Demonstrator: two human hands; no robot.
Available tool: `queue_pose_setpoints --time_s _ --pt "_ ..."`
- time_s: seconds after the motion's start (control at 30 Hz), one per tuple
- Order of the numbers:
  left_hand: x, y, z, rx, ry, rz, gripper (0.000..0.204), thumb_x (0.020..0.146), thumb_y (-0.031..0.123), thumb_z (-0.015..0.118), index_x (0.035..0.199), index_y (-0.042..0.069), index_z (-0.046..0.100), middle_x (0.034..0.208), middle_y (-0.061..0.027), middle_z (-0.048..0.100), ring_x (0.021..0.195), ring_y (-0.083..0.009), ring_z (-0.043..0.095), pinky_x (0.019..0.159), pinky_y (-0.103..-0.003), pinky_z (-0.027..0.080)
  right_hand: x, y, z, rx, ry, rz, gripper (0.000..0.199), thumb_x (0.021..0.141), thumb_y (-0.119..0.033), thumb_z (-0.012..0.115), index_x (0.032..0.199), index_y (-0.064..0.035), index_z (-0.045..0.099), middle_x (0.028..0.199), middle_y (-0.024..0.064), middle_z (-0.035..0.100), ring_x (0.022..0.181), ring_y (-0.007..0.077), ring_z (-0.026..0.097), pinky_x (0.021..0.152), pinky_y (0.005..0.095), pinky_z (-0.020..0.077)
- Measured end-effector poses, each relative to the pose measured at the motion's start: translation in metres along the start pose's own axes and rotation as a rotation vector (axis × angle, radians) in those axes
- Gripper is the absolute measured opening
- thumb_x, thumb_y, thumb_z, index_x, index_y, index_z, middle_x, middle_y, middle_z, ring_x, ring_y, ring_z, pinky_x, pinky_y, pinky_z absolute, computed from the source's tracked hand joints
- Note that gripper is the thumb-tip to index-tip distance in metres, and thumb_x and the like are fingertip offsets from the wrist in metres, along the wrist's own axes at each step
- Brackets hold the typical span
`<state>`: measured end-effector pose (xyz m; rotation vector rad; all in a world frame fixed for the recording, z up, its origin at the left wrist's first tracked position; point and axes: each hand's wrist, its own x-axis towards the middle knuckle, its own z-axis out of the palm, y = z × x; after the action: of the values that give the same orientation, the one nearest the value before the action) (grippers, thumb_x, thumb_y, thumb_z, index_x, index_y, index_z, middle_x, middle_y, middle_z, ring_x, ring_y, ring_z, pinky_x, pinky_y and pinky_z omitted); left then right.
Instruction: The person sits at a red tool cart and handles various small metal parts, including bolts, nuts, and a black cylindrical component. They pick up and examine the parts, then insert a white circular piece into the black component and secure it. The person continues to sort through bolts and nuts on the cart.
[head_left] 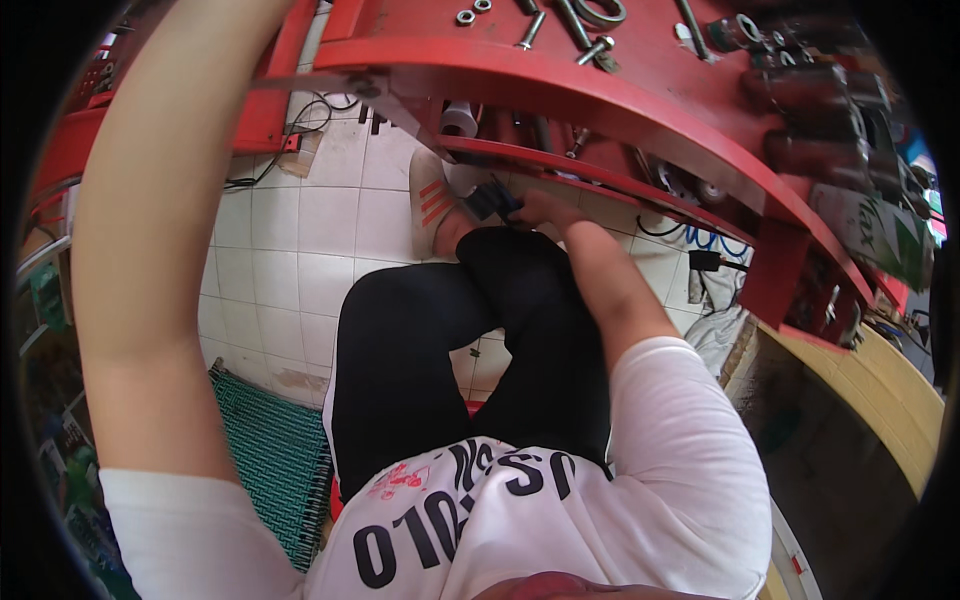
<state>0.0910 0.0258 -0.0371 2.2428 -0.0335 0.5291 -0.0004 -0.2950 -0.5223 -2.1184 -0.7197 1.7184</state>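
My left arm reaches up past the top edge, so the left hand is out of the picture. Low in front of the workbench, beside my raised knee, my right hand (545,208) is closed on a small dark blue and black object (497,198). Its kind I cannot make out. It is close to my foot in a beige slipper with orange stripes (433,205). Above the hand runs the curved edge of a red metal workbench (560,78), with bolts (533,30), nuts (466,18) and a ring spanner (600,12) on its top.
Under the benchtop, a red lower shelf (560,160) holds a white roll (459,118) and metal parts. Dark sockets (800,90) crowd the bench's right side. Black cables (312,125) lie on the white tiled floor (275,245). A green woven seat (265,440) stands at my left.
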Motion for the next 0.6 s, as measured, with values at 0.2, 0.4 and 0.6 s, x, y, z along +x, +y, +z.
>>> queue_pose_setpoints --time_s 0.2,0.4,0.6 --pt "-0.003 -0.004 -0.012 0.220 0.150 0.078 0.029 0.091 0.029 0.071 0.084 0.001 0.068 0.072 -0.0122 0.067 0.069 -0.0214 0.064 0.067 -0.037 0.051 -0.157 -0.076 0.001 0.112 0.345 -0.550 0.040 0.097 -0.011 0.066 0.134 0.0043 0.062 0.120 0.0149 0.074 0.106 0.0217 0.072 0.097 0.0363 0.0551" --pt "-0.084 0.082 -0.051 -0.172 0.236 0.160 0.021 0.094 0.024 0.073 0.102 0.005 0.068 0.078 -0.0055 0.068 0.069 -0.0180 0.062 0.067 -0.034 0.051 -0.337 -0.170 0.019 0.167 0.885 -0.681 0.034 0.090 -0.005 0.068 0.123 0.0016 0.066 0.107 0.0219 0.072 0.099 0.0330 0.072 0.088 0.0394 0.0553" --pt "-0.288 0.154 -0.021 -0.677 -0.259 -0.537 0.039 0.102 0.034 0.059 0.130 0.006 0.059 0.110 -0.0056 0.068 0.102 -0.0147 0.065 0.087 -0.030 0.049 -0.400 -0.190 0.045 0.054 1.283 -0.757 0.045 0.087 0.000 0.069 0.131 0.0019 0.065 0.114 0.0234 0.072 0.102 0.0404 0.072 0.090 0.0427 0.0580"
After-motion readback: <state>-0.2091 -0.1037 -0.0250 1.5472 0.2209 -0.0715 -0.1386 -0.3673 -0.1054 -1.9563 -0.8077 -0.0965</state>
